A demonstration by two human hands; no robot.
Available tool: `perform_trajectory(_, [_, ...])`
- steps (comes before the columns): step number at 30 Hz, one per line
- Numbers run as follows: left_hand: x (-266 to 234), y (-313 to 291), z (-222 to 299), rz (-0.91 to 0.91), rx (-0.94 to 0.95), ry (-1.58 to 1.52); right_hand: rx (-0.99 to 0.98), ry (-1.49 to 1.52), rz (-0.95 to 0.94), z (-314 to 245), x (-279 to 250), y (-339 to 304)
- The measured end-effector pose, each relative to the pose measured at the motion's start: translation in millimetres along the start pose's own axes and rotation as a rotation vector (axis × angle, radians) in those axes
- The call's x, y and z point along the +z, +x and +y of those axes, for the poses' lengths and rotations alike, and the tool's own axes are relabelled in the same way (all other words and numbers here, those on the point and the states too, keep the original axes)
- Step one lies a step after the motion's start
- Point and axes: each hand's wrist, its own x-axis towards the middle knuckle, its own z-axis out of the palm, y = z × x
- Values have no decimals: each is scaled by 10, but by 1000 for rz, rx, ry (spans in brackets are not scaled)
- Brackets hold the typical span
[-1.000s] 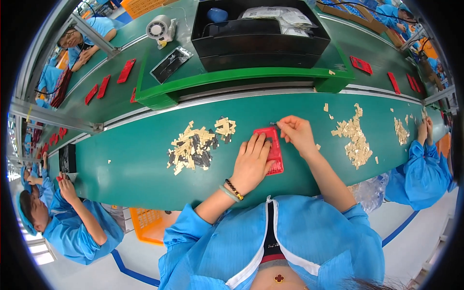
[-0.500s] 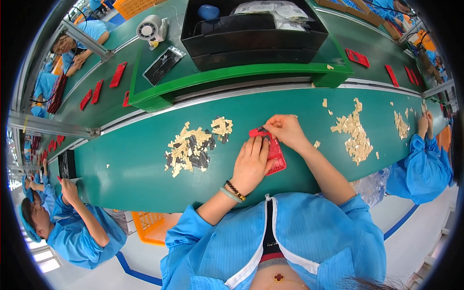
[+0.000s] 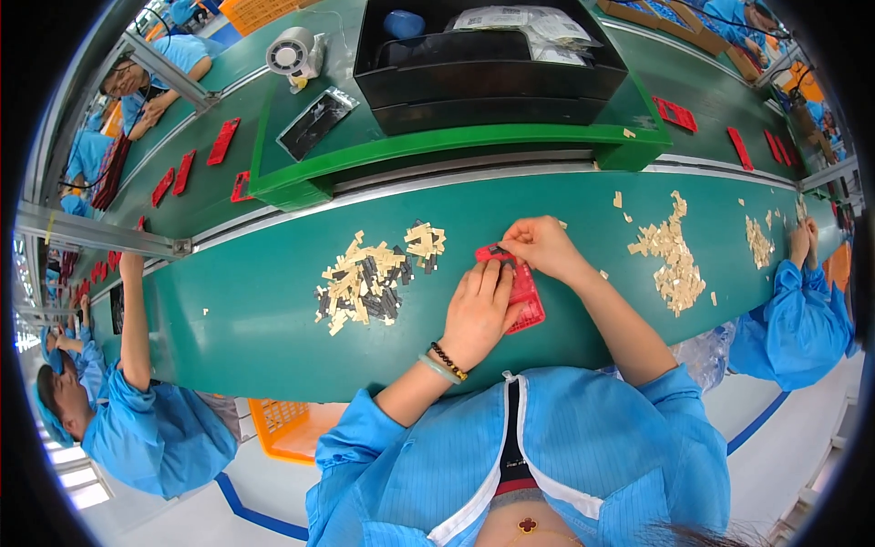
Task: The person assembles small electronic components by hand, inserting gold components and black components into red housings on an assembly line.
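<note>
A red plastic case [image 3: 526, 305] lies slightly tilted on the green bench in front of me. My left hand [image 3: 478, 305] rests across it, fingers laid over its left side and thumb at its near part, holding it down. At the far end of the case, my right hand [image 3: 544, 249] has thumb and forefinger pinched together. A small dark strip [image 3: 495, 249] shows beside those fingertips; whatever is between them is hidden. Left of my hands is a pile of cream and black strips [image 3: 365, 281], with a smaller cluster [image 3: 426, 241] beside it.
Cream pieces [image 3: 673, 255] are heaped to the right. Beyond the bench, a green raised shelf [image 3: 456, 139] carries a black bin [image 3: 492, 100], a small fan [image 3: 290, 55] and a flat black packet [image 3: 317, 124]. Co-workers [image 3: 150, 428] sit at both sides; more red cases [image 3: 223, 141] lie behind.
My hands stay on the red case in nearly the same pose. The whole view has shifted slightly. At the left, a co-worker's arm has reached forward over the bench.
</note>
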Motion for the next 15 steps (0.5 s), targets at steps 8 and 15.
perform_trajectory(8, [-31, 7, -20, -5, -26, -58, -35, -98, 9, 97, 20, -10])
perform_trajectory(15, [-98, 81, -66, -36, -4, -74, -366, -684, 268, -112, 70, -311])
